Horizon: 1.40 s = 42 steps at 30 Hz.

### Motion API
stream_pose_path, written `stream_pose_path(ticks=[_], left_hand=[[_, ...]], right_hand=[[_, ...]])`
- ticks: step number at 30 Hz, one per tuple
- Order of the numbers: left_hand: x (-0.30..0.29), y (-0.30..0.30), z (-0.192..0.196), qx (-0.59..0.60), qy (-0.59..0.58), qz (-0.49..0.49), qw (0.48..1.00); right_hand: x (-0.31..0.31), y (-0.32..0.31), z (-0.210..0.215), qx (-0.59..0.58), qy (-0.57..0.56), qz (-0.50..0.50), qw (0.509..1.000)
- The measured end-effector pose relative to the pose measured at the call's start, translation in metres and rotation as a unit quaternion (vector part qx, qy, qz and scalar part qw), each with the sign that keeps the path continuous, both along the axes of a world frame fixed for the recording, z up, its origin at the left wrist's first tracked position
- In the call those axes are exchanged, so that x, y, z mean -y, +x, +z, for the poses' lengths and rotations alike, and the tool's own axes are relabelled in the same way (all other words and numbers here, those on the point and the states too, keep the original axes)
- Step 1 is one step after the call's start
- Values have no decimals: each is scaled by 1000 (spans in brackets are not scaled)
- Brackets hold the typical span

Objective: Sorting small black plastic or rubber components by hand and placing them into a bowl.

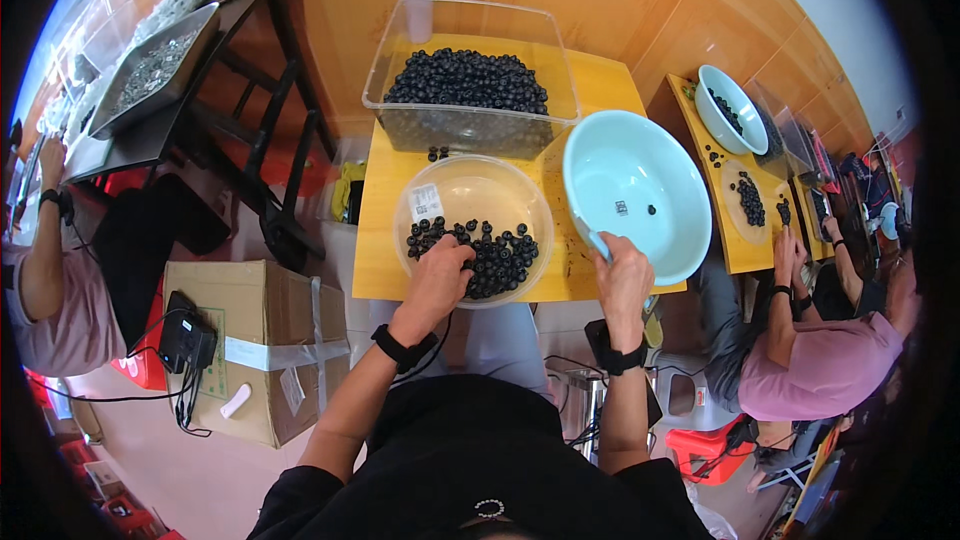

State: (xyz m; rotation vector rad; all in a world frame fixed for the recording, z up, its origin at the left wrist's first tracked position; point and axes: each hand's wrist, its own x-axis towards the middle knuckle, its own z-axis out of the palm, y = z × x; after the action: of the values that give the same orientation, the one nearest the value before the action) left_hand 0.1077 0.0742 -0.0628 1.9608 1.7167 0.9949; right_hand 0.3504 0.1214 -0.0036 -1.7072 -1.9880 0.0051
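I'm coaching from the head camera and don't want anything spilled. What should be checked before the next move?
1. Left hand at the dark round pieces in the shallow clear tray: ok, fingers among them. A piece held: cannot tell.
2. Right hand at the blue basin: ok, at its near rim. Firm grip: cannot tell.
3. Tray set back from the yellow table's front edge: not ok, its rim reaches that edge.
4. Rectangular clear bin upright: ok, with a large heap inside.
5. No stray pieces: not ok, a few loose pieces lie between bin and tray.
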Motion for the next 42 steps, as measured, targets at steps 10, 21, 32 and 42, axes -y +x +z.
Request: stream_pose_path(ticks=[10,21,32,42], left_hand=[[-3,-9,10,189,-142,4,972],[26,-18,19,749,-207,-106,620],[28,-14,16,763,-214,-137,594],[29,-14,16,776,-228,-143,571]], right_hand=[[19,-14,25,-116,27,31,992],[58,-68,11,-222,-96,279,929],[62,-74,17,-165,-105,301,933],[60,-74,17,-156,-93,319,930]])
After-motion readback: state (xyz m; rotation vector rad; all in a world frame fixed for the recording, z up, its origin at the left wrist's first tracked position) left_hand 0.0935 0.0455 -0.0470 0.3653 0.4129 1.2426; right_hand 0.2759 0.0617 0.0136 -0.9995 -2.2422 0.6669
